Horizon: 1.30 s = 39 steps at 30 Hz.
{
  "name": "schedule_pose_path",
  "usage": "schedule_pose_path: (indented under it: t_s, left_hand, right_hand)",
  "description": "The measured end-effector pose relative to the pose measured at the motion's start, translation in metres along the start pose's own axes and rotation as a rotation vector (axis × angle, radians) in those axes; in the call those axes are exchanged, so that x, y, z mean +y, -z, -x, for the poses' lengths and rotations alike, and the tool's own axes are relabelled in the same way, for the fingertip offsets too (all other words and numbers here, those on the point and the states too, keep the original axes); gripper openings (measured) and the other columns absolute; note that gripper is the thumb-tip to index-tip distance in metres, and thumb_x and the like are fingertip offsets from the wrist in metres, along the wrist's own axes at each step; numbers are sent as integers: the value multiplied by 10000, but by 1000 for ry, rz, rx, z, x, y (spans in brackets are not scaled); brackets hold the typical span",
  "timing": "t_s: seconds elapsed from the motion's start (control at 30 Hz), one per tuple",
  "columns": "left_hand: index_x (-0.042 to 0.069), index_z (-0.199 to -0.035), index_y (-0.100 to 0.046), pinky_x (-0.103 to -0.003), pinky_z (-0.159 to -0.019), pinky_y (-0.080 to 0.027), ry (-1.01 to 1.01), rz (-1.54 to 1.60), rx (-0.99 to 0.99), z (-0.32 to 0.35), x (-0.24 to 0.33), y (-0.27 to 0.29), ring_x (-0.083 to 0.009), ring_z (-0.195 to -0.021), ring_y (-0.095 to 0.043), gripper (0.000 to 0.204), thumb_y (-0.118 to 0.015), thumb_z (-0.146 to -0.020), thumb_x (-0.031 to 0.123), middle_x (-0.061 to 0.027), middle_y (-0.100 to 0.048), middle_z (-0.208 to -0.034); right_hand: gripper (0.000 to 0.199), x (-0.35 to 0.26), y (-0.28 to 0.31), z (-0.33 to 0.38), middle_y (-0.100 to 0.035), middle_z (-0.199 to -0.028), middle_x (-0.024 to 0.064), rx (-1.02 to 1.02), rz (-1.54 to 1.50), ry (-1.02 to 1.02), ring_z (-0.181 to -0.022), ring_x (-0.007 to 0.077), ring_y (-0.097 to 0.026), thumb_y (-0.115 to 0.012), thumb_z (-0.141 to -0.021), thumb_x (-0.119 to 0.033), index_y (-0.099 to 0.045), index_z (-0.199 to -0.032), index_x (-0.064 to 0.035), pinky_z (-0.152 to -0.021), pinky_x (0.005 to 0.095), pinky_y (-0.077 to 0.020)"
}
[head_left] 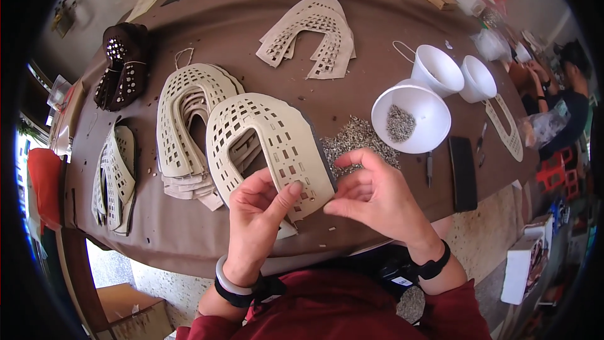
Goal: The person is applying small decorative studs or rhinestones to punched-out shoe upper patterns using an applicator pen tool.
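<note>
My left hand (257, 209) pinches a cream shoe upper (301, 135), a curved piece with rows of rectangular cut-outs and a dark edge. The thumb lies on its front face, beside a small metal stud (312, 199); the other fingers reach through the opening and behind. At the upper's lower right edge, my right hand (377, 195) has its fingers curled in, thumb tip close to the edge; anything between them is hidden. Just beyond lies a pile of small metal studs (358, 138). A stack of similar uppers (179, 91) rests behind and left of the held one.
White cups stand at right: one tipped with studs (412, 97), two behind (440, 66) (478, 79). A phone (463, 173) and a pen-like tool (429, 170) lie nearby. More uppers (327, 38) are farther back, a dark studded shoe (119, 66) far left. A person (560, 107) sits at right.
</note>
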<state>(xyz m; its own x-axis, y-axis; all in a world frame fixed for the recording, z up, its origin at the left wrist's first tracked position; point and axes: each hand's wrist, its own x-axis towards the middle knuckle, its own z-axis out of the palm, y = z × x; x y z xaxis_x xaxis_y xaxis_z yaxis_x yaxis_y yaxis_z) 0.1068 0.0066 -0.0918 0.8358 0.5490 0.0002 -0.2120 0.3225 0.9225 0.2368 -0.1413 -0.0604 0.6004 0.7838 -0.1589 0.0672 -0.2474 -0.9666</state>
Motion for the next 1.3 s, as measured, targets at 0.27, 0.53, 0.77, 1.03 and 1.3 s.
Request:
schedule_pose_path:
  t_s: [0.27,0.53,0.77,1.03,1.3]
  left_hand:
    - [-18,-1140,-635,-259,-822,-539,63,13,-54,-3,-16,4,-108,-915,-658,234,-653,-913,36,-72,-707,-1017]
    - [-17,-1187,-587,-283,-860,-541,262,67,-69,-1,-20,4,-134,-931,-661,247,-585,-948,44,-70,-691,-1032]
    - [-42,-1242,-543,-283,-885,-531,245,51,-85,4,-20,5,-146,-1001,-644,287,-524,-959,-6,-95,-665,-1100]
    - [-41,-1186,-571,-290,-868,-545,252,56,-82,2,-29,7,-148,-974,-656,243,-561,-950,17,-99,-670,-1085]
    - [-41,-1175,-573,-309,-852,-561,247,61,-35,3,-24,2,-155,-956,-661,238,-572,-950,35,-95,-672,-1071]
  right_hand:
    - [122,40,-17,1,-638,-838,142,103,740,254,-745,332,-648,-696,-797,-128,-694,-866,-29,-665,416,-524]
    - [35,48,1,6,-637,-816,125,290,617,347,-711,321,-636,-670,-811,-49,-651,-836,-33,-624,390,-503]
    - [46,41,19,18,-642,-767,95,362,681,320,-662,228,-630,-717,-790,-24,-676,-808,-14,-591,309,-478]
    - [75,55,93,32,-659,-722,159,803,714,127,-632,280,-657,-686,-812,-52,-690,-849,13,-591,334,-498]
    - [214,65,126,32,-641,-605,98,547,366,-422,-473,121,-594,-722,-788,-131,-672,-751,73,-415,244,-474]
